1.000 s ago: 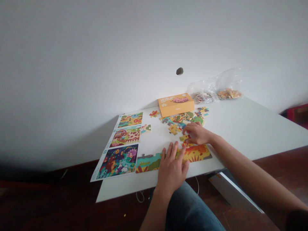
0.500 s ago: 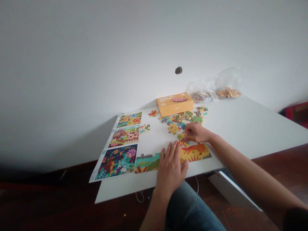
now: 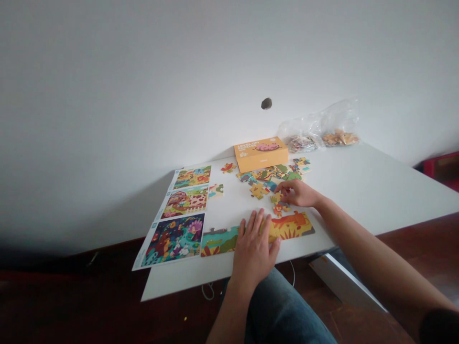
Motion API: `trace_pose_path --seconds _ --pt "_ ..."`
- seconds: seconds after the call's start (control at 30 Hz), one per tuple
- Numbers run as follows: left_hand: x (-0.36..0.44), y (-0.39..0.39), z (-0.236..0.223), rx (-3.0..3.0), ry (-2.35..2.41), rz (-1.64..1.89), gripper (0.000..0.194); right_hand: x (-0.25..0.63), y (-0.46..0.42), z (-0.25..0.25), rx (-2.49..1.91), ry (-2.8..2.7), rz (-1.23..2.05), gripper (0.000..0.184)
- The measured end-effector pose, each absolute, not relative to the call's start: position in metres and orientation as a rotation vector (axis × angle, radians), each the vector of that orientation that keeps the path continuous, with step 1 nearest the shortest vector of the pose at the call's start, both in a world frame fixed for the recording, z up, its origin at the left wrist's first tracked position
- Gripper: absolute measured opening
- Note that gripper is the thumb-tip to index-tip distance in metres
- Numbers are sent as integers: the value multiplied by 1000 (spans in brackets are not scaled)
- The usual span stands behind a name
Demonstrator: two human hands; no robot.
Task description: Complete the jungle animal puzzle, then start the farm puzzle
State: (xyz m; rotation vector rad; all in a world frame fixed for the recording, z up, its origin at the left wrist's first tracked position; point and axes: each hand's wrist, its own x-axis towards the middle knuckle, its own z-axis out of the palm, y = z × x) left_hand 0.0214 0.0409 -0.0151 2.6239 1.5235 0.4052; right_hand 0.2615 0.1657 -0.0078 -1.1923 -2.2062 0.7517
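Observation:
My left hand lies flat with fingers stretched, pressing on the joined bottom strip of a jigsaw puzzle. The strip shows a crocodile on the left and an orange animal on the right. Just above it, my right hand has its fingers curled down on a puzzle piece, partly hidden beneath them. A lion piece sits against that one, close to the strip's upper edge; I cannot tell whether the two are joined. Beyond the right fingers lies a pile of loose puzzle pieces.
A picture sheet with three scenes overhangs the table's left edge. One piece touches it, and another piece lies near the orange puzzle box. Two clear bags of pieces stand by the wall.
My right hand has shifted slightly right and away from the strip, and the lion piece and the piece under my fingers have moved right with it. My left hand stays put.

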Motion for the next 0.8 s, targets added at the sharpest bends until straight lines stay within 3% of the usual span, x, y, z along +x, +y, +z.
trace_pose_path --seconds 0.37,0.8 --pt "22 41 -9 2600 1509 396 54 287 168 -5 -1169 -2273 792 23" --pt "22 40 -9 2579 1504 426 51 289 165 0 -1311 -2486 488 22"
